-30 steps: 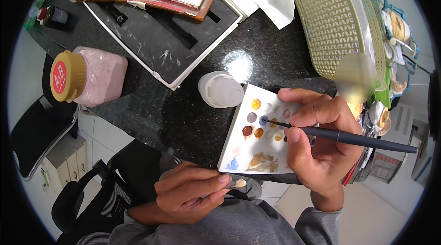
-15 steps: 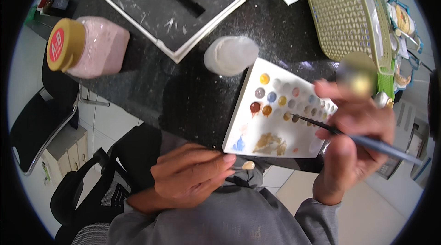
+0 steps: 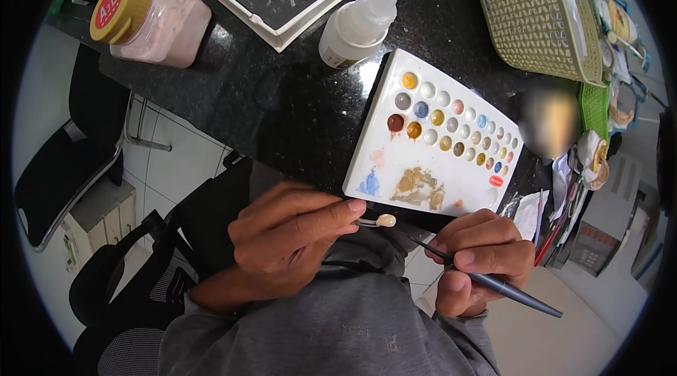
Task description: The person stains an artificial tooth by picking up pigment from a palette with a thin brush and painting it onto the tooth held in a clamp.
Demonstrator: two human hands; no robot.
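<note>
My left hand (image 3: 293, 235) pinches a thin metal holder (image 3: 367, 222), mostly hidden by the fingers. At its tip sits a small cream-coloured tooth crown (image 3: 386, 221). In my right hand (image 3: 490, 256) is a fine paintbrush (image 3: 518, 295) with a dark grey handle, gripped between thumb and fingers. Its thin dark tip points left toward the crown, close to it but apart. Just beyond both hands lies a white palette (image 3: 462, 182). Its rows of round wells hold yellow, brown, blue, grey and pale pastes, with brown and blue smears on the near part.
Behind the palette stands a translucent squeeze bottle (image 3: 356, 31). A gold-lidded jar of pink powder (image 3: 169, 23) is at the left of the black countertop (image 3: 275, 115). Farther back are a white-rimmed tray (image 3: 282, 38) and a woven plastic basket (image 3: 529, 16). A blurred round object (image 3: 550, 122) appears at right.
My right hand has brought the brush from the palette wells down and left, close to the crown. My left hand still holds the crown. The view has shifted, so the countertop sits higher.
</note>
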